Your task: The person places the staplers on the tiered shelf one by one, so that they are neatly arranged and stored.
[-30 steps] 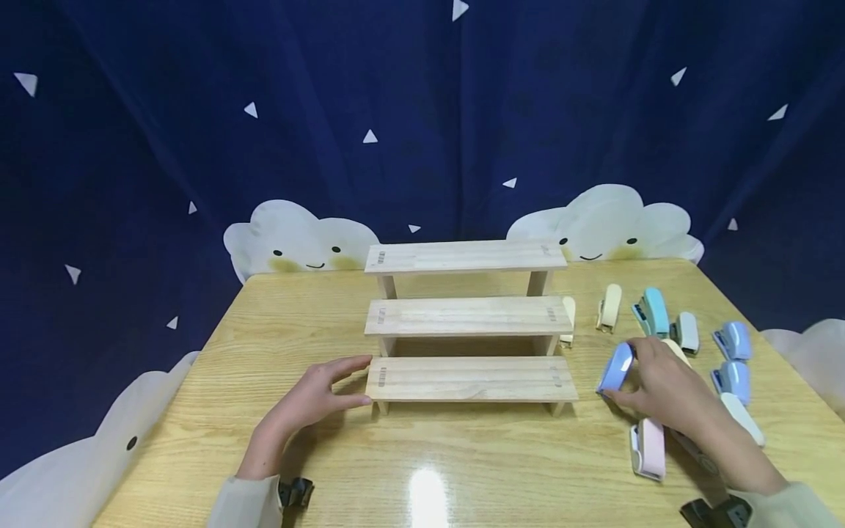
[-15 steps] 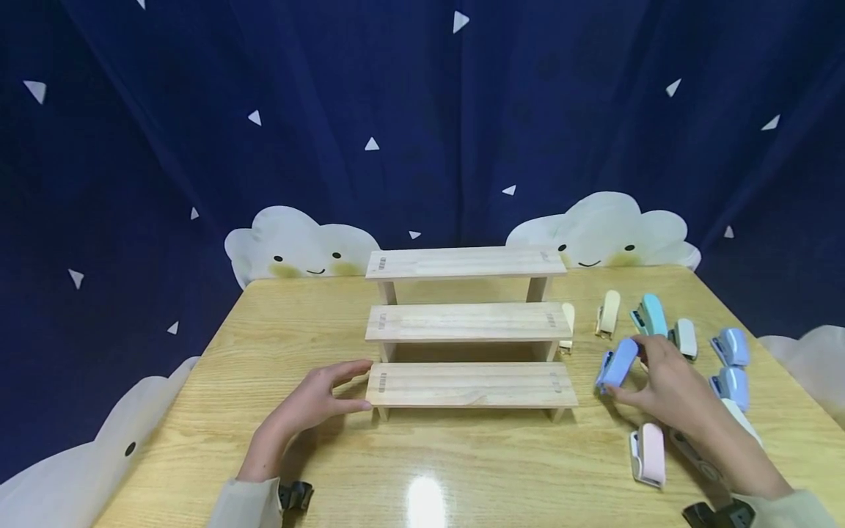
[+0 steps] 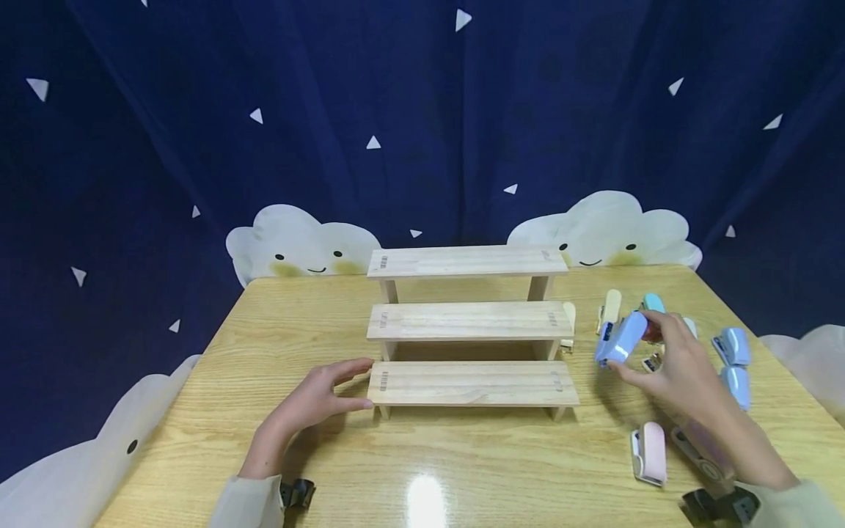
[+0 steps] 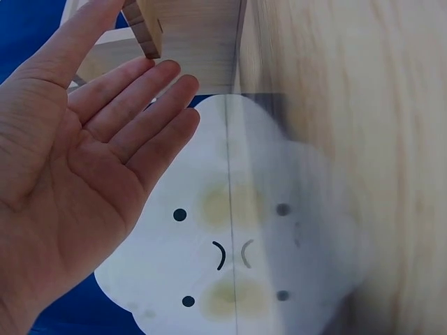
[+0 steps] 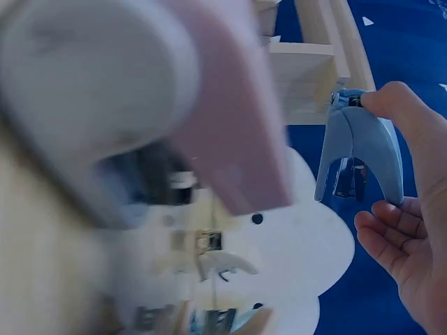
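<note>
A three-step wooden shelf (image 3: 472, 383) stands at mid-table. My left hand (image 3: 317, 400) is at the left end of its lowest step, thumb and fingers extended and spread at the edge; the left wrist view shows the palm and straight fingers of this hand (image 4: 91, 160). My right hand (image 3: 686, 374) pinches a blue stapler (image 3: 627, 337) between thumb and fingertips, holding it tilted above the table right of the shelf. In the right wrist view the same blue stapler (image 5: 357, 132) has its jaw ends pointing down, thumb at its hinge end and fingers below.
Several staplers lie at the right: cream (image 3: 612, 302), teal (image 3: 653, 303), two blue ones, upper (image 3: 734, 345) and lower (image 3: 736, 386), and a pink one (image 3: 654, 451) nearer the front. Another cream stapler (image 3: 568, 323) is partly behind the shelf. The forearm hides others.
My right hand has lifted the blue stapler off the table, upward and slightly away, tilting it. My left hand stays at the shelf's edge.
</note>
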